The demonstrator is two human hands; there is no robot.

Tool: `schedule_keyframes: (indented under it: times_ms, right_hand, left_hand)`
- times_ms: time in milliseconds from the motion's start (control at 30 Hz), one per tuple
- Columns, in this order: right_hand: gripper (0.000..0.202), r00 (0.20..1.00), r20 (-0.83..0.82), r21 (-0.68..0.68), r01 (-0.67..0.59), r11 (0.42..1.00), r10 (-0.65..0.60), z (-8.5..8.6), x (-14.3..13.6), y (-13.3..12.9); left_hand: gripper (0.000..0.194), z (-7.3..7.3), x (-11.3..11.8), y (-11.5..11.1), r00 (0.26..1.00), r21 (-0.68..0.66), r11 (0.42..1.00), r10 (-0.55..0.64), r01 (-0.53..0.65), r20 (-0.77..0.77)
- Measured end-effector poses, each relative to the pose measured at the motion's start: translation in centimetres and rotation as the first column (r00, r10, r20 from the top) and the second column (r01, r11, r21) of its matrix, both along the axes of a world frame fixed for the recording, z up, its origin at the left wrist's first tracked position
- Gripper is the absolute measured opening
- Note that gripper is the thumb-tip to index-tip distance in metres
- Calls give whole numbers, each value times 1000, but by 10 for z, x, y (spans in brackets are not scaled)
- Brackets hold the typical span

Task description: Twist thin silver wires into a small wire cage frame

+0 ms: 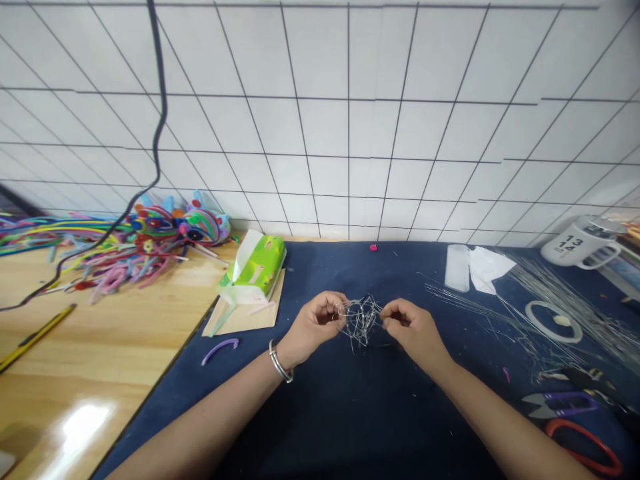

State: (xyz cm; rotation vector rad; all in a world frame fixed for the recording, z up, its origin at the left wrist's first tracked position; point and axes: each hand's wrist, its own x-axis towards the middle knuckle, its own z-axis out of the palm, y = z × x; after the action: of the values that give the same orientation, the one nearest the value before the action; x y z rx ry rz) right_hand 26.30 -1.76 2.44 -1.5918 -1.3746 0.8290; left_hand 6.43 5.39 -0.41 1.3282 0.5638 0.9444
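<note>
Okay so the wire tangle (364,323) is hanging out right over the navy mat (320,413), between left hand (317,323) pinching its left edge and right hand (411,328) pinching its right.

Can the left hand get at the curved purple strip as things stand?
Probably yes: the curved purple strip lies uncovered on the blue surface, nothing visible blocking it. But the left hand holds the wire tangle, so its grip likely needs freeing first.
</note>
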Motion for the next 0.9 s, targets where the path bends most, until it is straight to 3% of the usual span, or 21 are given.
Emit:
schedule_keyframes:
  times_ms: [133,300,400,633,900]
  right_hand:
    - [9,979,-202,-104,-57,993,35,1,4,2]
    - [8,885,-466,-151,-92,984,11,-7,6,4]
    - [7,835,-550,-149,-112,983,12,-8,6,4]
    - [12,705,-700,-69,-224,972,113,1,-1,1]
    - [11,800,-594,-96,-171,981,81,-8,-13,1]
  left_hand:
    - [19,-1,-2,2,999,-2,999,-46,46,-8]
    - [20,2,-5,1,970,35,971,-232,235,-73]
    - [17,4,-6,1,958,-2,961,-277,278,-77]
    - [13,-2,-1,-1,995,-115,989,-92,94,22]
    - [21,-5,14,-21,990,-322,937,139,-134,-9]
